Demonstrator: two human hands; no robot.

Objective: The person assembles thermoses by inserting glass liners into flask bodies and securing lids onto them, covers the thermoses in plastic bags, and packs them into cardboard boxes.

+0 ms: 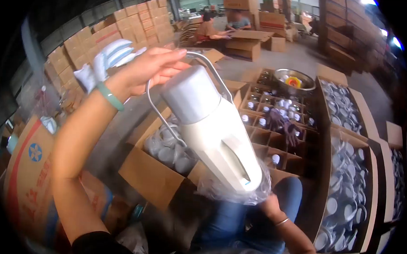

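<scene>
A cream thermos flask [225,137] with a grey cup lid [191,94] hangs tilted in front of me, its lid end up and to the left. My left hand [153,70] is at the top of its wire carrying handle [211,63], fingers over the wire and partly covering it. Around the flask's base is a clear plastic bag [214,189]. My right hand [271,206] is at the bag's right edge, fingers closed on the film and partly hidden. Just behind the flask, an open carton [153,188] contains grey lids in plastic.
A divided carton [297,160] holds several bottle-like items, purple gloves [285,126] and a metal bowl [305,86]. Cartons of grey cup-like parts [346,197] line the right. Stacked boxes [98,36] stand behind; two people work at a far carton [243,47].
</scene>
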